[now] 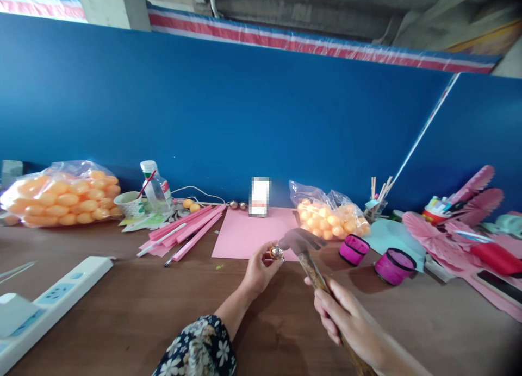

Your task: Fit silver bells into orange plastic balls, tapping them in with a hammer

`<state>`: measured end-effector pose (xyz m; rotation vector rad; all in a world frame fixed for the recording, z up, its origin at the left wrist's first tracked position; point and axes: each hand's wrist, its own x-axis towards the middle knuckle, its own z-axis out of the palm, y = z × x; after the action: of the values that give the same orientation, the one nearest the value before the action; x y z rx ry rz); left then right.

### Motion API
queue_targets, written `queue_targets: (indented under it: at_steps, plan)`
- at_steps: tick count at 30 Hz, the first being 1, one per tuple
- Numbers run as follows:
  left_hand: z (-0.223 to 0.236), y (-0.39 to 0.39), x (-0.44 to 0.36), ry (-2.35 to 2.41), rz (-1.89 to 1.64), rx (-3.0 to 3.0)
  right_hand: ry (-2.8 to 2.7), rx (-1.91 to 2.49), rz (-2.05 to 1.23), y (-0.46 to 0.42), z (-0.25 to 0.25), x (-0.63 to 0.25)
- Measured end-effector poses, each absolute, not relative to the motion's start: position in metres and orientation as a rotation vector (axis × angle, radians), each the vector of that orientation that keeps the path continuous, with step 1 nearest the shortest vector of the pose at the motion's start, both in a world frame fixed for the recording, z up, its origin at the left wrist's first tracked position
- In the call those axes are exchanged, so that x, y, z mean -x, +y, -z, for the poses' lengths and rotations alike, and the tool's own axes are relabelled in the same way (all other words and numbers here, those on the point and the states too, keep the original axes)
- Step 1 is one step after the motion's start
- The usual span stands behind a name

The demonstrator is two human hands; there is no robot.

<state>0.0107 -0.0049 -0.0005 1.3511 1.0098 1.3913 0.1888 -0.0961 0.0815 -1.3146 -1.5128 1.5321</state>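
Between the thumb and fingers of my left hand (261, 270) is a small shiny metal ball (277, 252), with a bit of orange showing beside it. My right hand (336, 311) is wrapped round the wooden handle of a claw hammer (312, 270). The hammer's dark head is slightly blurred and hangs just right of the ball, close to it; whether they touch I cannot tell. Both hands are above the brown table (183, 311), at the near edge of a pink sheet (240, 237). Two similar shiny balls (238, 205) lie at the sheet's far edge.
Bags of orange balls stand left (61, 199) and right (326, 218). Pink strips (187, 232), a paper cup (129, 204) and a bottle (155, 188) are left. Two magenta bands (394, 267) sit right, near pink paper fans (428, 237). A power strip (61, 297) lies front left.
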Motion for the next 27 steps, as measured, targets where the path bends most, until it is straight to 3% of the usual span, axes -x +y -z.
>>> queue_targets:
  at_steps: [27]
  plan:
    - [-0.003, -0.007, -0.009, 0.91, -1.415, -1.155, -1.482, 1.341, -1.56, -0.101, -0.086, -0.185]
